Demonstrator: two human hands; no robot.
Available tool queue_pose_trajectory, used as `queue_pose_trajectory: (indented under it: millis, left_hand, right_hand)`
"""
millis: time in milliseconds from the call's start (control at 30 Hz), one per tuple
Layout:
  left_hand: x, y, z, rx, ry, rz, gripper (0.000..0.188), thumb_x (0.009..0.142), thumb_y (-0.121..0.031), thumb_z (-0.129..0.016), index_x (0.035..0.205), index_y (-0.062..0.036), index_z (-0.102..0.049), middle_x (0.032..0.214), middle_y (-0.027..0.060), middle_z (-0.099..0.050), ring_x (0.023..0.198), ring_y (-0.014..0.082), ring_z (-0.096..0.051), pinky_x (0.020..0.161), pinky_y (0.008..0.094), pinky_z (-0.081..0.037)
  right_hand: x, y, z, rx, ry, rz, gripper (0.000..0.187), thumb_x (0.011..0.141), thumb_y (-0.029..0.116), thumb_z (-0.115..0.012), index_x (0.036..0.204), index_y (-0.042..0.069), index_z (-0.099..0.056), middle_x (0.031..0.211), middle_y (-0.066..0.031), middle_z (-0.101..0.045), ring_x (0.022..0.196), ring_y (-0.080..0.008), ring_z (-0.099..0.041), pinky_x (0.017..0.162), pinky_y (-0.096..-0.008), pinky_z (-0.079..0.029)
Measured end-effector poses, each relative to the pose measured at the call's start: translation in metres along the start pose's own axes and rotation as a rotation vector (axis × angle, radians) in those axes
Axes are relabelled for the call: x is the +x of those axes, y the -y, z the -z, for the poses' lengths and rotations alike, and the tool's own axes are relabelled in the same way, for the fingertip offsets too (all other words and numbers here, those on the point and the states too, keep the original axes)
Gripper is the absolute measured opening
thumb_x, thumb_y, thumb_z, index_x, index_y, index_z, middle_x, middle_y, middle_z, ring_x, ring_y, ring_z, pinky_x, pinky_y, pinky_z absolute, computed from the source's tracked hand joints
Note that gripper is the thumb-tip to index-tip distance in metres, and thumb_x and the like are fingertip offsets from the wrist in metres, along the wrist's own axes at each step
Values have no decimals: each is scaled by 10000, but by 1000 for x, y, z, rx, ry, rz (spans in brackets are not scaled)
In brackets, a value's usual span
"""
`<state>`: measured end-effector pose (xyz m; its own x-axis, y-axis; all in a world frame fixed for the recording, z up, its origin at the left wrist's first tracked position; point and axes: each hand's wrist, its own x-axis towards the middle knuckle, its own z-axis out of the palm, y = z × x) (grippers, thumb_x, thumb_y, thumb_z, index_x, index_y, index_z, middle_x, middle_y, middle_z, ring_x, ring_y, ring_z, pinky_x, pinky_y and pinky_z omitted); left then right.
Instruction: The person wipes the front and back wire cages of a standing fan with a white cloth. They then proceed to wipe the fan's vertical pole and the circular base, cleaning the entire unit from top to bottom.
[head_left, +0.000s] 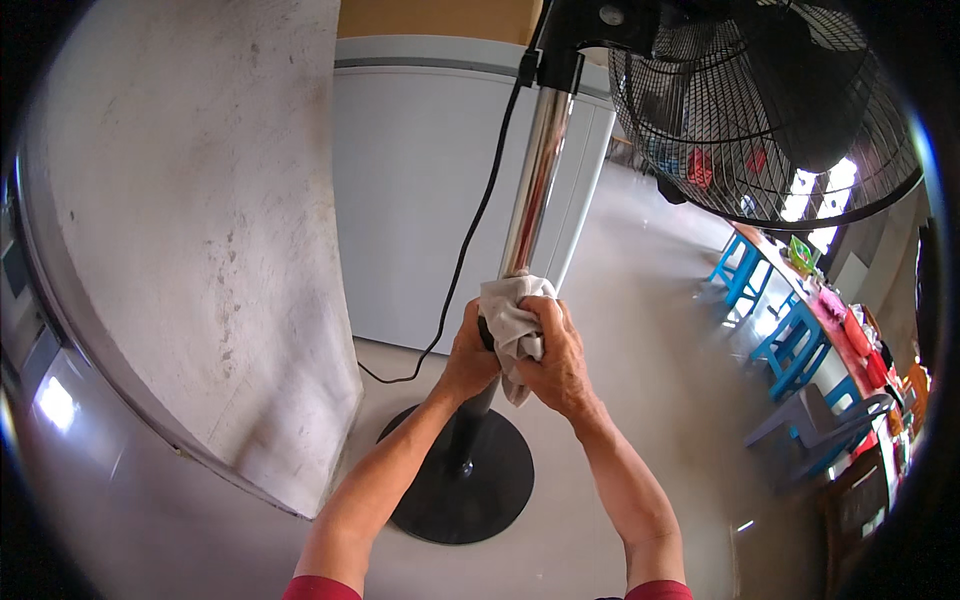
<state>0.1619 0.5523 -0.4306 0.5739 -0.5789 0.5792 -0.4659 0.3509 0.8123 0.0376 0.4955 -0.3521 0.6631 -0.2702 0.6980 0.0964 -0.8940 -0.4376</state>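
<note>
A black pedestal fan stands in front of me, its chrome pole (pixel 537 180) rising from a round black base (pixel 505 500) on the floor. My left hand (pixel 470 357) is closed round the pole at its dark collar, just beside the cloth; its fingertips are hidden behind. A pale grey cloth (pixel 512 305) is bunched round the pole where the chrome meets the dark lower tube. My right hand (pixel 557 358) grips this cloth and presses it against the pole, and a loose end hangs below. Up at the right is the fan's wire cage (pixel 740 120).
A black cord (pixel 478 215) hangs from the fan head to the floor. Behind the pole stands a white chest-like appliance (pixel 420 200). A stained pale wall (pixel 190 220) is close on the left. Blue stools (pixel 795 345) and a grey chair (pixel 815 420) line a cluttered table at right.
</note>
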Motion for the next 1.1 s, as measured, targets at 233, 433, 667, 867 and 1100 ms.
queue_pose_trajectory:
  millis: [233,433,667,867,1100]
  left_hand:
    - [-14,3,-3,-45,-43,-11,742,717,-143,-746,1290,-70,-280,971,129,-559,900,237,-561,822,346,-473]
    - [-11,9,-1,-57,-18,11,636,706,-157,-756,1196,-48,-366,938,125,-570,856,226,-568,784,345,-475]
    - [-10,17,-6,-141,-50,-96,596,708,-162,-746,1160,-42,-376,1013,160,-597,930,305,-601,781,381,-480]
    - [-13,-3,-1,-177,66,31,502,725,-134,-731,1101,-60,-408,915,55,-526,821,157,-540,733,313,-481]
    - [-13,-2,3,-175,71,45,502,723,-106,-737,1108,-65,-417,935,26,-486,822,109,-508,721,291,-479]
  right_hand:
    - [101,57,34,-467,-765,465,555,640,-57,-654,1144,146,-542,1312,-229,-336,1174,-419,-411,925,-437,-428]
    - [87,27,-16,-550,-563,564,430,633,-1,-706,1021,138,-585,1328,-246,-323,1198,-441,-378,888,-505,-445]
    - [-11,-7,-27,-269,-142,262,520,627,38,-704,1119,119,-555,1326,-236,-303,1216,-439,-347,958,-487,-393]
    - [58,15,42,530,-334,-29,686,772,113,-660,1359,87,-305,1104,-153,-554,902,-218,-603,752,-355,-531]
    - [84,18,13,449,-269,1,701,781,140,-640,1378,84,-277,1179,-192,-507,1061,-309,-555,852,-416,-508]
